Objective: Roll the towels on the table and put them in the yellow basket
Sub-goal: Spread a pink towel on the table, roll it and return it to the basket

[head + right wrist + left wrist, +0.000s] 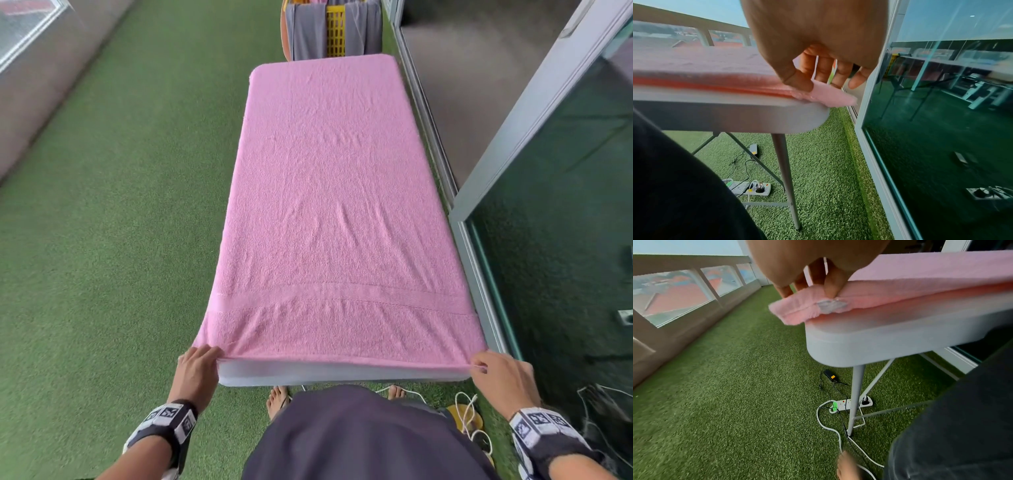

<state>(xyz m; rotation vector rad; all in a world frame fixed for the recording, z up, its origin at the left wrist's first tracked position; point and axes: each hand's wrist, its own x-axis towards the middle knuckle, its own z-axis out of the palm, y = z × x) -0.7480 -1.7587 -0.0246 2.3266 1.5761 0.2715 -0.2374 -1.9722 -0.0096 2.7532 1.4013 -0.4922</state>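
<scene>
Now, with the pink towel (335, 192) spread flat over the table (308, 373) and the left hand (197, 371) and right hand (501, 377) each pinching a near corner, keep both corners level and evenly taut so the roll toward the yellow basket (335, 31) beyond the table's far end starts straight.

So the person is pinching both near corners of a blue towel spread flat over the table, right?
Not quite: the towel is pink, not blue, as the head view shows. The rest holds: left hand and right hand each pinch a near corner, and it lies spread over the table.
</scene>
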